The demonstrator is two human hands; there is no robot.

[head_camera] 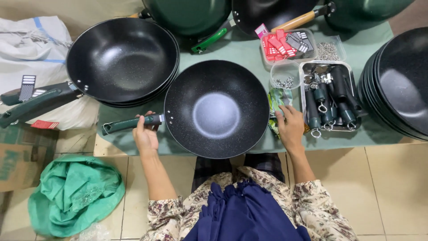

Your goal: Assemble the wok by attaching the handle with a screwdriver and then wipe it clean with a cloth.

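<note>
Green-clothed table (249,49), frame centre: black wok (216,109); left hand (146,134) wrapped around its green handle (129,124); right hand (290,127) lies flat, fingers together, on a wrapper (276,100). Steady grip advisable.

A black wok (216,109) with a speckled inside and a paler, shiny middle sat upright on the green-covered counter (249,56), its near rim reaching the counter's front edge. Its dark green handle (131,123) pointed left, fixed to the bowl by two rivets, and lay in the left hand (146,134). Just right of the rim lay a crumpled green wrapper (277,105), under the right hand's (290,127) fingertips.
</note>
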